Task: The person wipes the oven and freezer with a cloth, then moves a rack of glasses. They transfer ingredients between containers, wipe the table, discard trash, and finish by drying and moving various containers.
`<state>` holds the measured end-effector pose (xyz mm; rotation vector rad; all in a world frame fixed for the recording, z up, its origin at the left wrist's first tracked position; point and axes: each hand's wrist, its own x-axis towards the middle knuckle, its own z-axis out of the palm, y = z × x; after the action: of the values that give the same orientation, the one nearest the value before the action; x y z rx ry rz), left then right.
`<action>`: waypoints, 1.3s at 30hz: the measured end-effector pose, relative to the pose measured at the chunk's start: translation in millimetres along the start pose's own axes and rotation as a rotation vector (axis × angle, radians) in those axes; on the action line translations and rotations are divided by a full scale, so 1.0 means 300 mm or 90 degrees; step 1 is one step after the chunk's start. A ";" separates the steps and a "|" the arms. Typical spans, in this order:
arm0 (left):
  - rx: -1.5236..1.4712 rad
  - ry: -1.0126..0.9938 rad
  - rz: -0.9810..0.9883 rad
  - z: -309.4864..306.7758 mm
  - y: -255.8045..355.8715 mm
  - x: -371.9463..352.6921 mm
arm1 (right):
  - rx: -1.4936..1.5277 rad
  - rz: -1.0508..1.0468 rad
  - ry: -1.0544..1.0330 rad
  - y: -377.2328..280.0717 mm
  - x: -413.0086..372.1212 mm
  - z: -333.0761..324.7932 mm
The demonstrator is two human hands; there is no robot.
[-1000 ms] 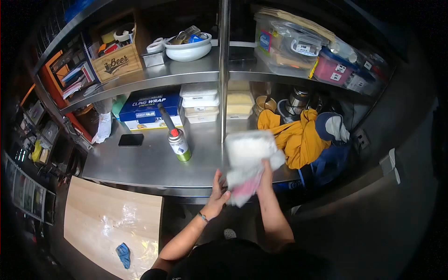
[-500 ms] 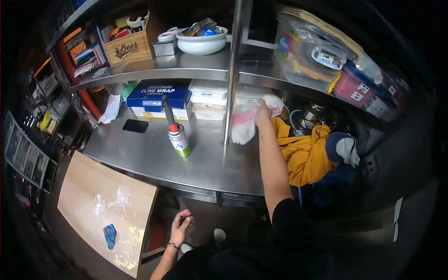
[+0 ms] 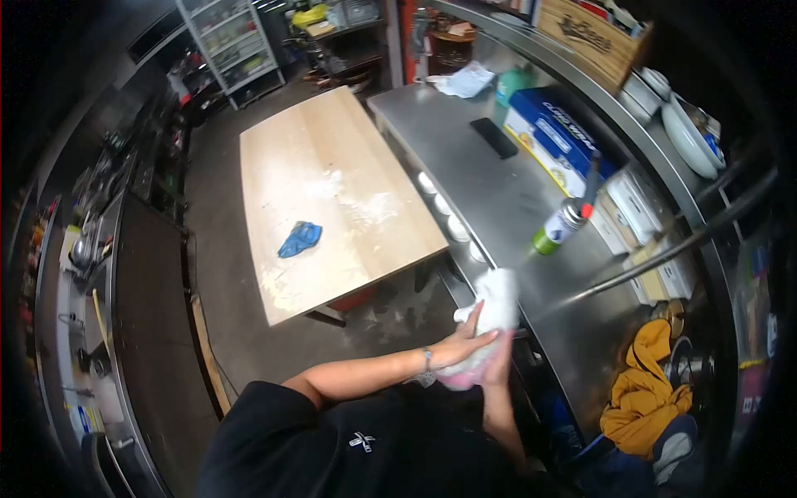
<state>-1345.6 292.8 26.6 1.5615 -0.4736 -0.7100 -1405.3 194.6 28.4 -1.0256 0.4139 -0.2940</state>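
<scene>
A white towel (image 3: 496,300) with a pink stripe is bunched up between my two hands, beside the front edge of the steel counter (image 3: 440,137). My left hand (image 3: 459,347) presses on it from the left, its fingers closed around the cloth. On the other side my right hand (image 3: 497,363) grips the towel too, its fingers partly hidden and a little blurred. A gas torch canister (image 3: 558,229) with a green base stands on the counter beyond the towel. To the left, a crumpled blue cloth or glove (image 3: 300,239) lies on the wooden table (image 3: 311,158).
White smears mark the wooden tabletop. On the counter are a black phone (image 3: 493,138), a cling wrap box (image 3: 558,137) and white containers (image 3: 633,203). A metal post (image 3: 639,275) rises near them. Mustard-yellow clothing (image 3: 649,390) lies at the lower right.
The towel has come away from the right end of the counter and is now between both hands. My left hand has joined the right on it. The view has swung left.
</scene>
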 end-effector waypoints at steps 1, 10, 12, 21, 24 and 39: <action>0.074 0.111 -0.040 -0.013 -0.039 0.004 | -0.033 0.032 -0.058 0.071 0.003 0.052; 0.104 0.459 -0.137 -0.562 -0.211 -0.377 | -0.320 0.089 -0.361 0.384 0.021 0.442; 0.140 0.509 -0.073 -0.704 -0.291 -0.506 | -0.347 0.204 -0.417 0.403 -0.029 0.622; -0.410 0.597 -0.074 -1.219 -0.344 -1.304 | -0.637 -0.069 -0.466 0.884 -0.007 1.080; -0.333 0.739 -0.085 -1.291 -0.400 -1.515 | -0.852 -0.129 -0.319 0.889 0.076 1.273; -0.383 0.793 -0.236 -1.865 -0.852 -1.669 | -1.105 -0.162 -0.053 1.230 0.312 1.529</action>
<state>-1352.8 1069.1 -135.8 1.2187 0.8914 -0.0193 -1093.3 685.1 -103.4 -2.7897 0.4172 -0.0455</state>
